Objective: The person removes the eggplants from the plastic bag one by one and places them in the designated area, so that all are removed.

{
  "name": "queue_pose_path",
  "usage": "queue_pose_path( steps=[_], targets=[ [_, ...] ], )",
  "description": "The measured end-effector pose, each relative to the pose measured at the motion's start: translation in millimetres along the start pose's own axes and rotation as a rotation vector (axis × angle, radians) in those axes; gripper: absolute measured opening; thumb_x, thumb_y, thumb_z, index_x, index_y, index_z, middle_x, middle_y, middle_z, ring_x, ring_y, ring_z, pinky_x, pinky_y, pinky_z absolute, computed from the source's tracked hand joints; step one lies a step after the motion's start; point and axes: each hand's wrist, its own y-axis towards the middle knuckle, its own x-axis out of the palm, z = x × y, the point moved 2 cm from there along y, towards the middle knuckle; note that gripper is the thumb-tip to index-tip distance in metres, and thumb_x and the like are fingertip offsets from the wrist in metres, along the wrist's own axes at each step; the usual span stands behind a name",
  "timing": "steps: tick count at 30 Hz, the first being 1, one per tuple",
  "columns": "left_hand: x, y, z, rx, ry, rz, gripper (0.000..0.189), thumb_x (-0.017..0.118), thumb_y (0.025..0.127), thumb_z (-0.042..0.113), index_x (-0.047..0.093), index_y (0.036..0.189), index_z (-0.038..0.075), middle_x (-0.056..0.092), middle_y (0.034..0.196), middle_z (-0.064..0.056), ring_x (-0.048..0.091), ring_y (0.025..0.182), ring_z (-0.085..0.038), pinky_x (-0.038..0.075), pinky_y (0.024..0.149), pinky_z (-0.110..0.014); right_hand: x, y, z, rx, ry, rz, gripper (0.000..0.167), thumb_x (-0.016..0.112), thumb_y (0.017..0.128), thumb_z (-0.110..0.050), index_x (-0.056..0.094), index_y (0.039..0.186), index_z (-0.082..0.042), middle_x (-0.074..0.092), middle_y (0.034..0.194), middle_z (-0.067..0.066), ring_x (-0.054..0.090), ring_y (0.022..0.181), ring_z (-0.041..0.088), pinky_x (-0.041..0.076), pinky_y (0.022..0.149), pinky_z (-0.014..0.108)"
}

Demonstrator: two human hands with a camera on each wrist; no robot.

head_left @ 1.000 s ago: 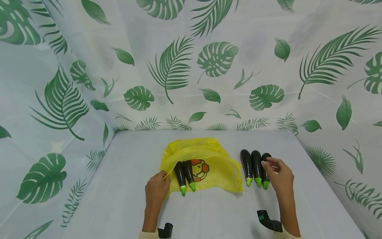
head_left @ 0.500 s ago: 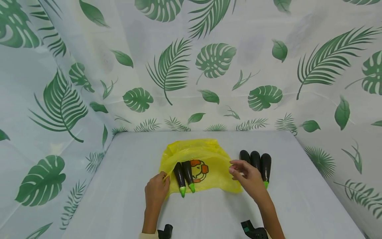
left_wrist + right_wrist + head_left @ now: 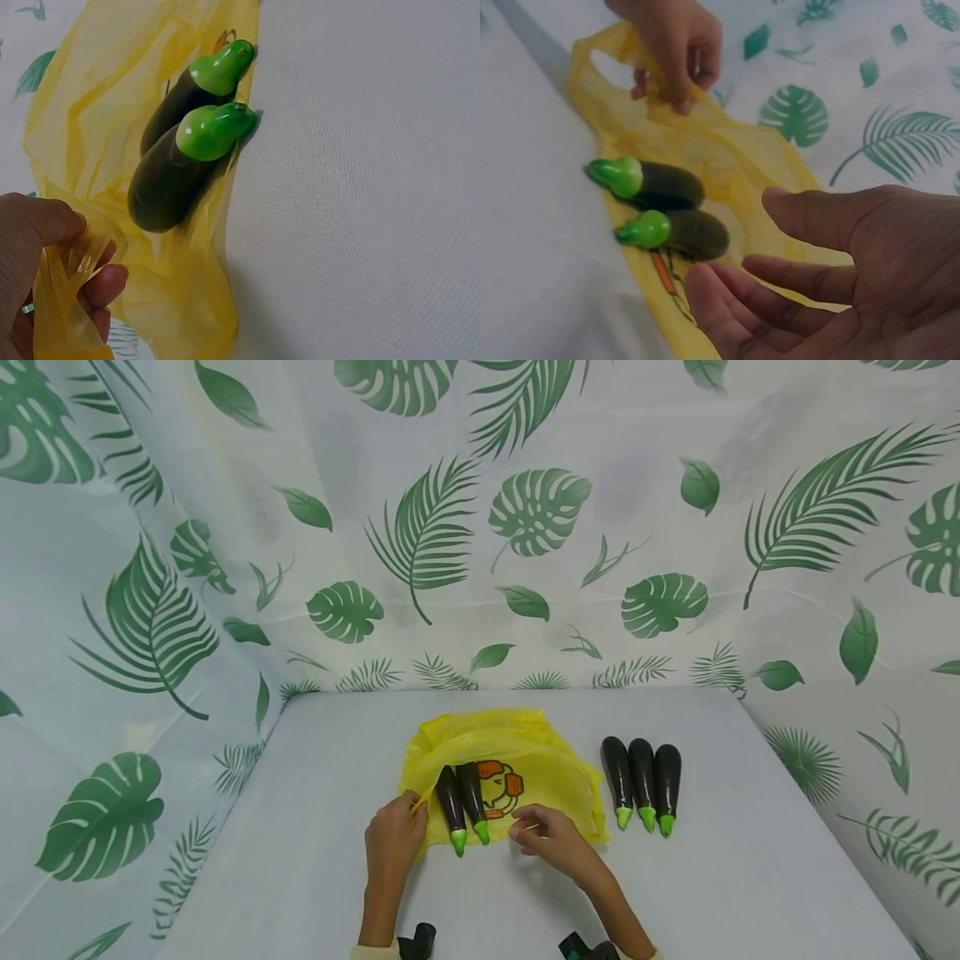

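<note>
A yellow plastic bag [image 3: 555,777] with an orange cartoon print lies on the table, its mouth toward me. Two eggplants [image 3: 470,789] with bright green stem ends lie side by side in the mouth, green ends at its near edge. My left hand [image 3: 396,831] pinches the bag's left edge between thumb and fingers and holds it raised, as the left wrist view shows by the crumpled plastic [image 3: 82,259]. Over the bag's near edge, right of the eggplants, is my right hand [image 3: 551,839]. Nothing is in it; thumb and fingers stand apart in the right wrist view.
Three more eggplants [image 3: 642,785] lie in a row to the right of the bag, green ends toward me. The white table [image 3: 322,760] meets a leaf-patterned sheet [image 3: 450,635] at the back and at both sides.
My right hand has moved left from the row of three eggplants to the bag's near edge, carrying nothing. My left hand keeps its hold on the bag. The eggplants stay put.
</note>
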Motion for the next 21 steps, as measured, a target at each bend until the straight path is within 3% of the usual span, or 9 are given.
queue_pose_path(
  steps=[9,15,21],
  targets=[
    [-0.7,-0.8,-1.0,0.004,0.004,0.008,0.011,0.072,0.085,0.019,0.070,0.088,0.009,0.070,0.074,-0.004,0.060,0.059,-0.016,0.048,0.053,-0.032,15,13.3,7,0.032,0.019,0.124,0.042,0.067,0.092,-0.017,0.058,0.122,0.011,0.068,0.103,0.017,0.068,0.090,0.026,0.058,0.074,0.037],
    [-0.7,-1.3,-0.5,-0.001,-0.004,0.000,0.011,0.071,0.086,0.019,0.070,0.090,0.009,0.070,0.075,-0.004,0.059,0.058,-0.015,0.048,0.053,-0.031,24,24.0,10,0.018,0.039,0.159,0.042,0.066,0.091,-0.012,0.056,0.122,0.015,0.069,0.106,0.025,0.069,0.094,0.030,0.058,0.073,0.036],
    [-0.3,-1.3,-0.5,-0.005,-0.001,-0.004,0.011,0.071,0.086,0.019,0.070,0.090,0.009,0.070,0.074,-0.004,0.059,0.059,-0.015,0.047,0.053,-0.031,34,36.4,12,0.041,0.020,0.202,0.043,0.070,0.088,-0.011,0.058,0.120,0.015,0.069,0.105,0.023,0.069,0.090,0.028,0.057,0.070,0.033]
  ],
)
